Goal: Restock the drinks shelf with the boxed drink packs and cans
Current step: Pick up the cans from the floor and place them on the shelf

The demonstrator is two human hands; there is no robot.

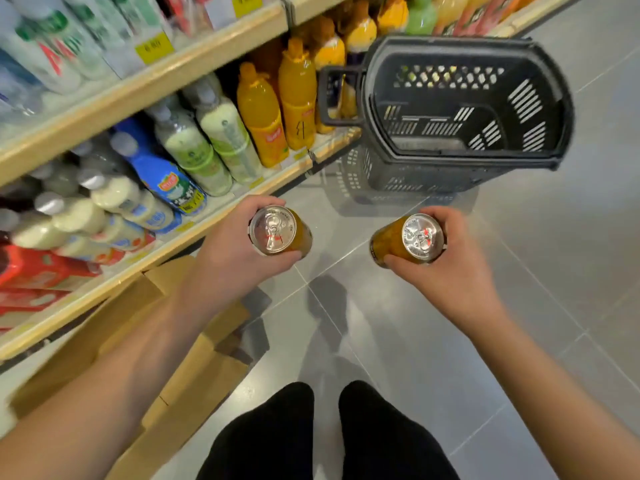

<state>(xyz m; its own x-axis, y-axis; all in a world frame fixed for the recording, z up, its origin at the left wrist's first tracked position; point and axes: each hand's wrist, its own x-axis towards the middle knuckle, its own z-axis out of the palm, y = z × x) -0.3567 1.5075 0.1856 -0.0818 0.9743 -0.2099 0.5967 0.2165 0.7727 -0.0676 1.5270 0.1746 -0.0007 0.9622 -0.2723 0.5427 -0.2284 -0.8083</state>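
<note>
My left hand (228, 251) grips an orange drink can (277, 231), its silver top facing the camera. A second orange can (410, 240) is held in my right hand (453, 268). Both cans hang over the grey tiled floor, in front of the wooden drinks shelf (166, 251) on the left. That shelf carries white, blue and orange bottles (263, 116) and red boxed packs (31, 271) at the lower left.
A dark plastic shopping basket (460, 157) stands on the floor ahead, right of the shelf, and looks empty. Flattened brown cardboard (194, 362) lies on the floor against the shelf base. My legs in black trousers (294, 434) show at the bottom.
</note>
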